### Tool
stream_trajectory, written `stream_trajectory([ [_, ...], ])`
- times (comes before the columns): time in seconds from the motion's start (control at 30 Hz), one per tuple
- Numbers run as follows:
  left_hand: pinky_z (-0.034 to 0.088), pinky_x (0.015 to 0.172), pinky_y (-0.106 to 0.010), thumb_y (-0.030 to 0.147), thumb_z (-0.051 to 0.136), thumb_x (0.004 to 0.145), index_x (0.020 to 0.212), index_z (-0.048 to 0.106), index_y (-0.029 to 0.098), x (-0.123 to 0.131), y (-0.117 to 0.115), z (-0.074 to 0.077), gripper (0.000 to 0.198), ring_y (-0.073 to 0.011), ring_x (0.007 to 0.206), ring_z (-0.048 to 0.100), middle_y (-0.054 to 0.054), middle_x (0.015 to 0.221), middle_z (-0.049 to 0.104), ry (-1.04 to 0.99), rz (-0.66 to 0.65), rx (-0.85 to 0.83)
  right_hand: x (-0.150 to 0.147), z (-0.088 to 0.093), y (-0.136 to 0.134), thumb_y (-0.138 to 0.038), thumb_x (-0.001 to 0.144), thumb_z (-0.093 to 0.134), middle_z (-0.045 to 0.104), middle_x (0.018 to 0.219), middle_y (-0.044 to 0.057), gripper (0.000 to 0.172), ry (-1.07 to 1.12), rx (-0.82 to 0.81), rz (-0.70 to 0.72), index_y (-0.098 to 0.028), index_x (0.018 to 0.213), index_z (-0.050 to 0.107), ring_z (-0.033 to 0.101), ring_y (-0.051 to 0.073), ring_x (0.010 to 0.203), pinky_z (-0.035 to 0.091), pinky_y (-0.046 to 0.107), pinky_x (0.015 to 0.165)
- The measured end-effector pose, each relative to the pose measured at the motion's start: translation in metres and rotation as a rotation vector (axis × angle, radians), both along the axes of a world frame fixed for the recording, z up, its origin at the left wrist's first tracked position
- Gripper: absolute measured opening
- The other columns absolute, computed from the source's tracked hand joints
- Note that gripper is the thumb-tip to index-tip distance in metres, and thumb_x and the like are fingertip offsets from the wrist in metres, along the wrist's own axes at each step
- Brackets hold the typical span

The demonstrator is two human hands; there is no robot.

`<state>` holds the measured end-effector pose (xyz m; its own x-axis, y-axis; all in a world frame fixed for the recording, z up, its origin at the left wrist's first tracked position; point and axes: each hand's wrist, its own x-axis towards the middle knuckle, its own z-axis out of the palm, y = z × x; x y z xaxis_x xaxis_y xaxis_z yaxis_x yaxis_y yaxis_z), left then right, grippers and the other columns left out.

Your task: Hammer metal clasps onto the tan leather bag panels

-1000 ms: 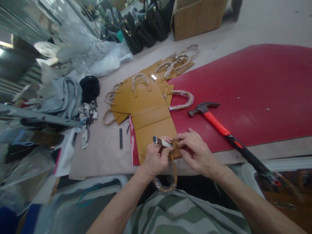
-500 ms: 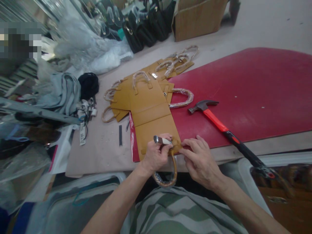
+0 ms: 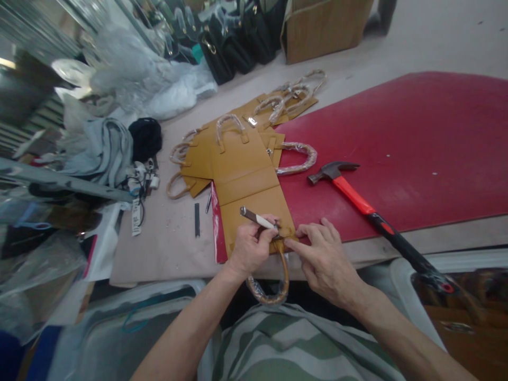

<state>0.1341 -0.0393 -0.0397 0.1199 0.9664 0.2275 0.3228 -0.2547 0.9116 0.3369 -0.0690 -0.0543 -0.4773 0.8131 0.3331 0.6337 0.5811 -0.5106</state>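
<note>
A flat tan leather bag panel lies across the table edge, its plastic-wrapped handle hanging toward me. My left hand is closed round a short punch-like tool with a white and dark grip, its tip against the panel's near handle tab. My right hand rests beside it, fingertips pressing the panel's near edge by the tab, fingers apart and holding nothing.
A claw hammer with a red and black handle lies on the red mat to the right. More tan panels with wrapped handles are stacked behind. Cloth, plastic bags and tags crowd the left; black handbags and a cardboard box stand far back.
My left hand has tilted the tool, its top end swinging left and up. My right hand slid slightly back, its fingers flattening onto the panel edge.
</note>
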Motion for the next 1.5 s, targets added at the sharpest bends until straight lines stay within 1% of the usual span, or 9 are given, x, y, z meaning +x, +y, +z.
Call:
stream_trajectory([
  [0.07, 0.062, 0.085, -0.033, 0.017, 0.061, 0.088, 0.096, 0.067, 0.017, -0.001, 0.002, 0.001, 0.011, -0.0208, 0.093, 0.075, -0.010, 0.100, 0.076, -0.011, -0.005, -0.062, -0.001, 0.002, 0.000, -0.003, 0.077, 0.050, 0.055, 0.115, 0.011, 0.047, -0.019, -0.007, -0.005, -0.023, 0.117, 0.066, 0.050, 0.028, 0.109, 0.028, 0.064, 0.112],
  [0.13, 0.062, 0.085, -0.032, 0.017, 0.061, 0.088, 0.096, 0.067, 0.016, -0.002, 0.003, 0.001, 0.011, -0.0206, 0.093, 0.075, -0.010, 0.099, 0.076, -0.001, -0.008, -0.056, -0.001, 0.003, 0.001, -0.003, 0.076, 0.049, 0.055, 0.116, 0.011, 0.049, -0.042, -0.016, -0.010, -0.024, 0.117, 0.066, 0.050, 0.028, 0.109, 0.028, 0.065, 0.112],
  [0.23, 0.061, 0.089, -0.034, 0.016, 0.061, 0.088, 0.096, 0.066, 0.017, 0.000, 0.001, -0.002, 0.009, -0.0210, 0.096, 0.074, -0.010, 0.100, 0.075, 0.040, -0.008, 0.052, 0.004, 0.001, -0.001, -0.002, 0.075, 0.049, 0.055, 0.120, 0.012, 0.054, -0.075, -0.032, 0.004, -0.024, 0.121, 0.067, 0.049, 0.029, 0.113, 0.026, 0.065, 0.113],
  [0.37, 0.061, 0.093, -0.036, 0.016, 0.060, 0.089, 0.096, 0.064, 0.018, 0.002, -0.004, -0.004, 0.008, -0.0210, 0.099, 0.074, -0.009, 0.100, 0.075, 0.116, -0.016, 0.205, 0.015, -0.007, -0.003, -0.001, 0.077, 0.047, 0.049, 0.131, 0.014, 0.060, -0.064, -0.012, 0.101, -0.026, 0.129, 0.065, 0.046, 0.030, 0.122, 0.025, 0.065, 0.114],
  [0.63, 0.061, 0.094, -0.034, 0.013, 0.060, 0.090, 0.100, 0.062, 0.019, 0.009, -0.007, -0.007, 0.012, -0.0198, 0.101, 0.073, -0.009, 0.101, 0.073, 0.211, 0.007, 0.357, 0.019, -0.008, -0.004, -0.002, 0.079, 0.047, 0.048, 0.133, 0.015, 0.057, -0.027, 0.008, 0.123, -0.024, 0.128, 0.066, 0.045, 0.031, 0.126, 0.027, 0.064, 0.114],
  [0.8, 0.060, 0.095, -0.034, 0.012, 0.060, 0.090, 0.102, 0.061, 0.019, 0.010, -0.010, -0.006, 0.013, -0.0192, 0.102, 0.073, -0.009, 0.102, 0.073, 0.223, 0.023, 0.343, 0.020, -0.010, -0.007, -0.002, 0.077, 0.048, 0.049, 0.135, 0.016, 0.058, -0.020, 0.026, 0.120, -0.022, 0.129, 0.065, 0.046, 0.031, 0.127, 0.026, 0.062, 0.114],
  [1.03, 0.060, 0.096, -0.037, 0.014, 0.060, 0.090, 0.101, 0.062, 0.019, 0.001, -0.006, 0.000, 0.012, -0.0204, 0.105, 0.072, -0.010, 0.106, 0.073, 0.245, -0.086, 0.267, 0.021, -0.011, -0.008, -0.003, 0.080, 0.048, 0.049, 0.136, 0.017, 0.056, -0.026, 0.019, 0.125, -0.022, 0.130, 0.065, 0.044, 0.031, 0.131, 0.027, 0.062, 0.115],
  [1.17, 0.060, 0.096, -0.038, 0.014, 0.060, 0.090, 0.101, 0.062, 0.019, -0.003, -0.003, 0.000, 0.013, -0.0205, 0.105, 0.072, -0.010, 0.106, 0.073, 0.232, -0.106, 0.232, 0.021, -0.011, -0.008, -0.004, 0.080, 0.048, 0.051, 0.136, 0.016, 0.055, -0.027, 0.017, 0.116, -0.022, 0.129, 0.065, 0.045, 0.030, 0.130, 0.027, 0.061, 0.115],
  [1.5, 0.061, 0.092, -0.034, 0.013, 0.063, 0.088, 0.099, 0.064, 0.020, 0.004, -0.002, 0.003, 0.013, -0.0200, 0.101, 0.073, -0.009, 0.104, 0.075, 0.287, -0.109, 0.252, 0.018, -0.008, -0.007, -0.003, 0.081, 0.047, 0.052, 0.135, 0.017, 0.053, -0.007, 0.031, 0.116, -0.021, 0.128, 0.064, 0.048, 0.032, 0.127, 0.030, 0.064, 0.113],
])
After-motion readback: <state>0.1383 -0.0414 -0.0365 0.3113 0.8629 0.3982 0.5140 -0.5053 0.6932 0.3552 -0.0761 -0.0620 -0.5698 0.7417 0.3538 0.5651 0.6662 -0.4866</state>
